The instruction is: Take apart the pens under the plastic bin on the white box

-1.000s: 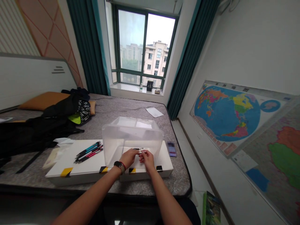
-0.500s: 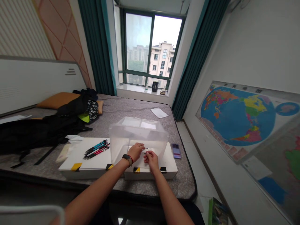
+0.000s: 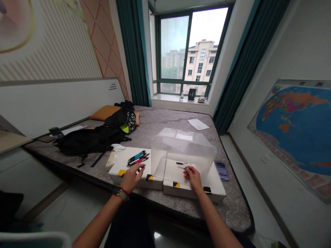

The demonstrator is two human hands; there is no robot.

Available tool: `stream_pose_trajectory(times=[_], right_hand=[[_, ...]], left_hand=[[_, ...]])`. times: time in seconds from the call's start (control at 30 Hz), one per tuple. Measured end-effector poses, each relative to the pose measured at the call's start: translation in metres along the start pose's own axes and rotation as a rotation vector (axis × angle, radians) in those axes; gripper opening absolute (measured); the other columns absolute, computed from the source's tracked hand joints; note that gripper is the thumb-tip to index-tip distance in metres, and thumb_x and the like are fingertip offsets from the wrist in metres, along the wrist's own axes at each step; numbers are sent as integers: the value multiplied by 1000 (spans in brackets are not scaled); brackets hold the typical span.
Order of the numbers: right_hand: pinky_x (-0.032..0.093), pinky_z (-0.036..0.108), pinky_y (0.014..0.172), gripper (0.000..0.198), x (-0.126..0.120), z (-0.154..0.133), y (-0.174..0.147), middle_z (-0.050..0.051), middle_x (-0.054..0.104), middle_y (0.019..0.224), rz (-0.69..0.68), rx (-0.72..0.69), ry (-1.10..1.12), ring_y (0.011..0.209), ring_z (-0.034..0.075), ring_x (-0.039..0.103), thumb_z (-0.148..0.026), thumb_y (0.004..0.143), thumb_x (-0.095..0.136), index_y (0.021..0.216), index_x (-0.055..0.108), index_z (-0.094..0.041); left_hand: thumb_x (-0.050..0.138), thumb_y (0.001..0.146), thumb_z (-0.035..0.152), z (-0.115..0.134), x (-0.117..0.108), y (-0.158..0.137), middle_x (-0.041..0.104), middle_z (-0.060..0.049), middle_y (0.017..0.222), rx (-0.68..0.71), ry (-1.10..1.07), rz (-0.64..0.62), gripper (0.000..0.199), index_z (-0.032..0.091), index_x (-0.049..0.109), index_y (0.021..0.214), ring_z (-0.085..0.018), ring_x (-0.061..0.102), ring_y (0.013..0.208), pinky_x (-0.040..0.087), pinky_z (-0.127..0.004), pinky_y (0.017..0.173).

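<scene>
My left hand (image 3: pixel 132 176) is over the front of the left white box (image 3: pixel 121 159), its fingers apart and holding nothing. Just beyond those fingertips lies a bunch of pens (image 3: pixel 139 158) in black, blue and red. On the right white box (image 3: pixel 169 187), a clear plastic bin (image 3: pixel 181 146) rests on its side with its mouth toward me. Inside that opening my right hand (image 3: pixel 193 177) is closed in a pinch, with a thin pale piece at the fingertips too small to name. A dark slim pen-like item (image 3: pixel 180 163) lies just past the pinch.
A phone (image 3: pixel 222 171), blurred out, lies right of the boxes on the mattress (image 3: pixel 168 119). Behind them is a sheet of paper (image 3: pixel 198 124). A black backpack (image 3: pixel 88 139) and a crumpled tissue (image 3: pixel 118 147) are to the left. The mattress edge runs close in front.
My left hand has left the bin's opening and moved left to the pens, its fingers now apart. My right hand stays pinched in the opening. The view has turned left.
</scene>
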State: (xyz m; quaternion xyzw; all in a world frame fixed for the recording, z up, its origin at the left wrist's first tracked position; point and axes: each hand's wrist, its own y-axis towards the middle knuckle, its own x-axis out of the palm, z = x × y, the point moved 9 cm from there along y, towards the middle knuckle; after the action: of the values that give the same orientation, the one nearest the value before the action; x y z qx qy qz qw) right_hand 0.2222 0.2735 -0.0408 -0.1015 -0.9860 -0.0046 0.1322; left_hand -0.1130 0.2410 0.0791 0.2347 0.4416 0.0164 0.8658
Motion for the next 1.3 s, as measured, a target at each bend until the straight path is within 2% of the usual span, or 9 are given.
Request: stream_pose_trajectory(times=[0.07,0.13,0.27,0.4,0.63,0.8,1.0,1.17,1.3], right_hand=[[44,22,45,39,0,0,0,2,64,65,6,-6,-8,49,11,55,-50,66,71,83,60,-16],[44,21,44,39,0,-1,0,2,64,64,12,-13,-16,49,11,55,-50,66,71,83,60,-16],[44,21,43,38,0,-2,-1,2,64,63,22,-27,-40,48,11,55,-49,67,70,83,60,-16],[44,21,42,37,0,-2,-1,2,64,62,29,-30,-61,47,11,54,-49,68,69,82,60,-16],[43,21,42,36,1,-1,0,1,64,63,25,-31,-84,47,11,54,-48,69,69,82,60,-16],[43,21,42,36,0,1,1,2,63,62,18,-44,-94,47,11,54,-48,70,68,83,60,-15],[43,21,42,37,1,-3,0,2,63,62,26,-55,-106,46,11,54,-49,69,68,82,60,-15],[42,22,41,39,4,-3,-2,2,63,60,1,-35,-119,45,11,53,-51,66,70,80,62,-15],[43,22,43,40,1,0,1,2,64,63,-3,-24,-122,47,11,54,-50,67,71,84,62,-14]], left_hand=[[48,87,31,-30,3,21,64,-5,103,-47,139,-68,23,22,62,103,-15,60,78,49,-29,77],[49,87,31,-54,10,42,63,-5,100,-86,272,-139,22,22,64,100,-18,60,88,48,-28,80],[53,83,33,-88,33,71,62,-7,101,-199,464,-304,22,24,66,99,-22,59,94,46,-29,77],[56,81,35,-105,50,86,62,-10,105,-267,517,-392,26,23,64,102,-24,59,96,46,-30,79],[61,76,36,-118,61,97,66,-9,102,-310,487,-423,23,22,66,94,-24,61,94,46,-30,78],[62,76,34,-116,61,98,66,-9,97,-307,451,-395,18,20,66,86,-24,61,92,46,-31,78],[55,81,31,-105,54,96,63,-11,98,-267,434,-352,19,18,67,88,-23,61,90,46,-32,74],[50,84,29,-76,17,93,62,-8,95,-234,389,-201,19,19,66,88,-20,59,86,44,-28,72],[52,84,31,-33,-22,66,59,-6,91,-184,281,-113,18,20,65,88,-18,58,82,45,-28,73]])
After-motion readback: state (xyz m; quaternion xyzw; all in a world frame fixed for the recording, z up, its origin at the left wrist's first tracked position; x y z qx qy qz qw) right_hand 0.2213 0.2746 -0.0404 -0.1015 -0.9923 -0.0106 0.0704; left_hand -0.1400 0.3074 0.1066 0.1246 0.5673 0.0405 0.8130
